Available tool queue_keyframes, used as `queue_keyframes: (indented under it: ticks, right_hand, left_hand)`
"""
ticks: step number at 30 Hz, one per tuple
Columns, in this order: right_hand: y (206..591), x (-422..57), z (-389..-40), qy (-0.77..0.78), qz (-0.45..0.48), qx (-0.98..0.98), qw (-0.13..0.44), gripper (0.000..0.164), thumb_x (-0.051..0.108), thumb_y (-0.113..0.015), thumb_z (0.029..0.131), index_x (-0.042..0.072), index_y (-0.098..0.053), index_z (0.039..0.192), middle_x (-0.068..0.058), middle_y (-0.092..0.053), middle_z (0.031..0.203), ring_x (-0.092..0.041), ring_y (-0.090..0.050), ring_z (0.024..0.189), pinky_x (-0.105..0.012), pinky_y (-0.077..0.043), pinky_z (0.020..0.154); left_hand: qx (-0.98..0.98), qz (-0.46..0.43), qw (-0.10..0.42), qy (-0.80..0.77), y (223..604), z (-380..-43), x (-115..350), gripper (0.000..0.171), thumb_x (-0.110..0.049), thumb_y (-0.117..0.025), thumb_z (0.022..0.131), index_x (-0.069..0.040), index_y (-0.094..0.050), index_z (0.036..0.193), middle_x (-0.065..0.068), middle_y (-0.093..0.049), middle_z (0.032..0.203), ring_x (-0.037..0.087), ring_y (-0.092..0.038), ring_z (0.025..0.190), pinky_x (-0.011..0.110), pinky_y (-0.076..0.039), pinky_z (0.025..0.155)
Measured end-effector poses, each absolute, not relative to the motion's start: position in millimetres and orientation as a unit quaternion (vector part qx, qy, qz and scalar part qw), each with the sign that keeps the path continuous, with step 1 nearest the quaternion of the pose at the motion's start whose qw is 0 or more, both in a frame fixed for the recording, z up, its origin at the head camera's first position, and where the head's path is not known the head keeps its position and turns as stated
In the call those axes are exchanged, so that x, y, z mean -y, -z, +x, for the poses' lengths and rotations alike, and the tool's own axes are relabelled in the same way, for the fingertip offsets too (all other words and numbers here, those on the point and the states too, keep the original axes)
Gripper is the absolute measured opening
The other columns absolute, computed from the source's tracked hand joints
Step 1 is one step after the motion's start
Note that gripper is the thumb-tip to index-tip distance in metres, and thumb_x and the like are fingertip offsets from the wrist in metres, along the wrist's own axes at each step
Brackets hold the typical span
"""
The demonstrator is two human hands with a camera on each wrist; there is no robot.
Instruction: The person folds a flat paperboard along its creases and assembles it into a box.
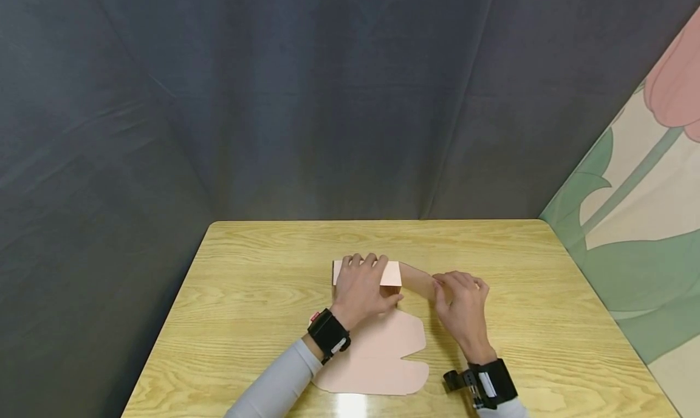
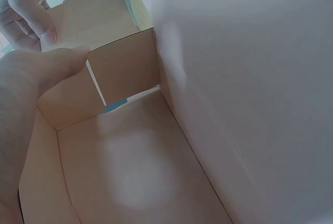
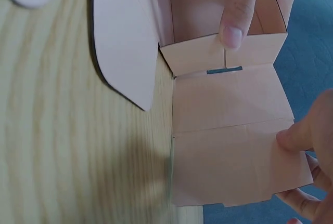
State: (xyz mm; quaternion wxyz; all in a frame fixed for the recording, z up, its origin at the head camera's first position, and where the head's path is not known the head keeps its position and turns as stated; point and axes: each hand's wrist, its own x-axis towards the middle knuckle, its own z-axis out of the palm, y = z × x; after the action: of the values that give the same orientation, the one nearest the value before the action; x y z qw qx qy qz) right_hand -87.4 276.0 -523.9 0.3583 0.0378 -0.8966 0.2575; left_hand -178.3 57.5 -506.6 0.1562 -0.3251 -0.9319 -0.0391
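Note:
A partly folded pink cardboard box stands on the table, its wide lid panel spread toward the near edge. My left hand reaches over the box and grips it, fingers across the top. In the right wrist view, the left thumb presses the two small end tabs, which meet at a narrow gap. Off the box's right end extends a creased flap. My right hand pinches the outer part of that flap between thumb and fingers. The left wrist view shows the box's inside.
The wood-grain table reaches back to a dark grey curtain. At the right hangs a cloth with a tulip pattern. Both wrists carry black strapped cameras.

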Motion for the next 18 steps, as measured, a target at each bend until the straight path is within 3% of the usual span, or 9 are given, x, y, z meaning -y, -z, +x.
queue_keyframes:
  ticks: [18]
  right_hand:
    - [521, -258, -78, -0.268, 0.064, 0.89, 0.363, 0.011, -0.008, -0.08, 0.083, -0.001, -0.079, 0.091, -0.014, -0.075, 0.082, -0.036, -0.071, 0.082, -0.064, -0.036, 0.095]
  left_hand:
    - [0.935, -0.319, 0.152, 0.024, 503, -178, -60, 0.08, -0.086, -0.064, 0.083, -0.021, -0.062, 0.129, 0.002, -0.073, 0.12, 0.031, -0.07, 0.108, 0.048, -0.053, 0.1]
